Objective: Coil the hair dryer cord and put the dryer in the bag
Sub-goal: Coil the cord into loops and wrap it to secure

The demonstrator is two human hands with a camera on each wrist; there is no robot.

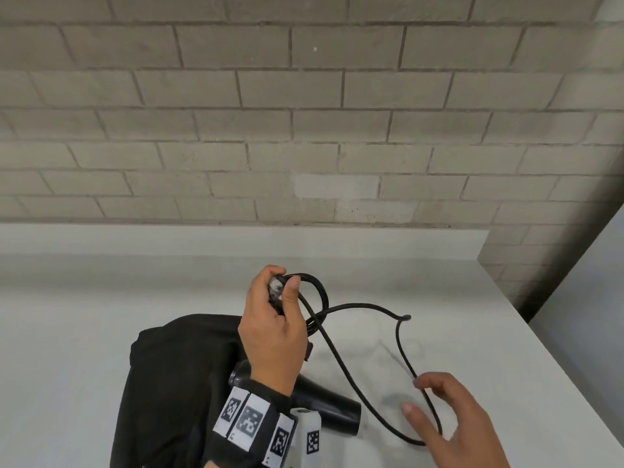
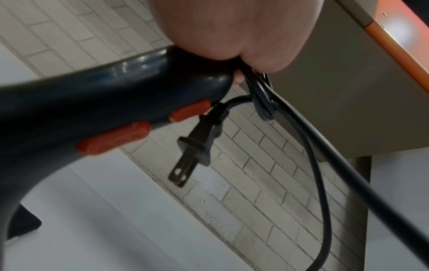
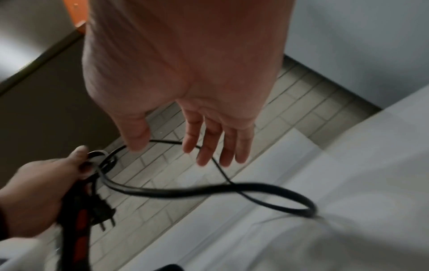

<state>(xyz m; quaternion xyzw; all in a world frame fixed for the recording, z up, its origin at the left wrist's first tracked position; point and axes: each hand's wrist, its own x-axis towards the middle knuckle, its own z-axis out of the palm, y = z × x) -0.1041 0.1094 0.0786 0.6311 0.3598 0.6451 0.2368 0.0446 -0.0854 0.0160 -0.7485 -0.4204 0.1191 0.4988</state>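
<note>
Right hand (image 1: 452,420) nearest, fingers straight and loosely spread, cord (image 1: 401,346) loop running under the fingertips (image 1: 420,383). Left hand (image 1: 273,332) curled round the hair dryer (image 1: 324,403) handle, thumb pinching coiled cord turns against it; plug (image 2: 197,146) dangles below. Dryer held above the black bag (image 1: 175,383) on the white table (image 1: 101,298). Brick wall (image 1: 304,113) behind.
</note>
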